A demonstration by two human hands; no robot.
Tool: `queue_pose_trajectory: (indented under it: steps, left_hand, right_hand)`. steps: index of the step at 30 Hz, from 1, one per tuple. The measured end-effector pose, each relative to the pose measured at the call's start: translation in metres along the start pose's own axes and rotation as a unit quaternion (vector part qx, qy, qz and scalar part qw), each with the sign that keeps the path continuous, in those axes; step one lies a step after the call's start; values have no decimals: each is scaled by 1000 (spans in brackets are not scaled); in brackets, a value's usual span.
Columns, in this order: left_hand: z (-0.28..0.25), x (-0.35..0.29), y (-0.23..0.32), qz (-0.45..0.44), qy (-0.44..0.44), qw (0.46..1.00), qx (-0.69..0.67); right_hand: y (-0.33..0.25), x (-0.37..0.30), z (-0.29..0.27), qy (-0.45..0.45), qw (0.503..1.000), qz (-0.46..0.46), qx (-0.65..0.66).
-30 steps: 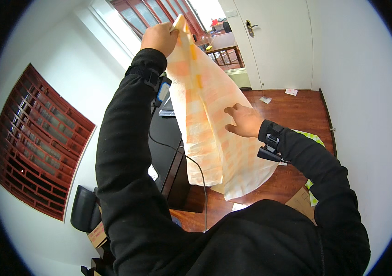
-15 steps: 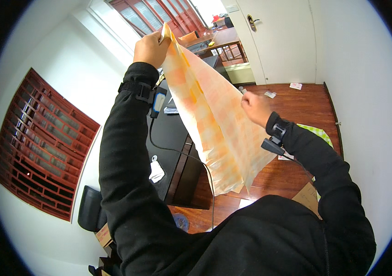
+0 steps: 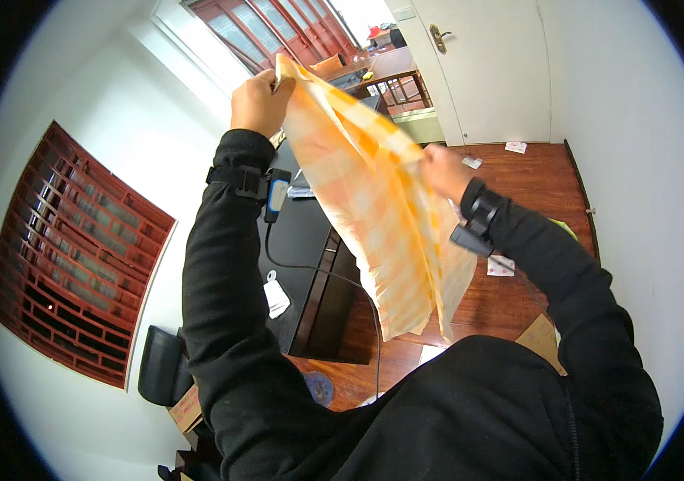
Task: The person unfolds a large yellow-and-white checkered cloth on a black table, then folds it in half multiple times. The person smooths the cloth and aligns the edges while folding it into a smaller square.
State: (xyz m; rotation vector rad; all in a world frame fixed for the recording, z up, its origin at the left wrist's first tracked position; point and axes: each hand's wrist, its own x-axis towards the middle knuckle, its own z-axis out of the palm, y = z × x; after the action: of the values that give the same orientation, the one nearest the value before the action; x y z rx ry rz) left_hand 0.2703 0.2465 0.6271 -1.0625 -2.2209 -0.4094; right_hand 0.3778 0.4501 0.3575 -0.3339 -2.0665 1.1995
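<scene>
Plainly | both hands (image 3: 260,104) closed, gripping orange-checked sheet (image 3: 370,208) | cardboard box (image 3: 186,408): reddish print, too small to read

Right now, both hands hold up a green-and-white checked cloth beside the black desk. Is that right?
Not quite: the checked cloth is orange-yellow and white, not green, as the head view shows. The left hand and right hand do hold it up beside the black desk.

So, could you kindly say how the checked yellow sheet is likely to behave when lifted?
The checked yellow sheet is probably floppy, as it hangs in long folds from the left hand and right hand. It looks light for its size, since its material appears thin. Loose at the bottom, it would likely swing or crumple rather than stay flat.
</scene>
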Motion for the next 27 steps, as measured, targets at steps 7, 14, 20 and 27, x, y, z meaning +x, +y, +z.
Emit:
queue_pose_trajectory:
  steps: [7,14,20,27]
  left_hand:
    - [28,-45,-50,-45,-39,998,-7]
    - [67,-73,-48,-156,-73,961,-218]
    - [80,-87,-18,-269,-58,703,-656]
    - [121,-117,-12,-209,-43,731,-649]
  right_hand:
    - [-27,76,-91,103,991,-80,-14]
    - [-79,97,-139,71,986,-140,-61]
    - [-105,85,-143,52,985,-146,-76]
    - [-98,78,-142,86,980,-152,-95]
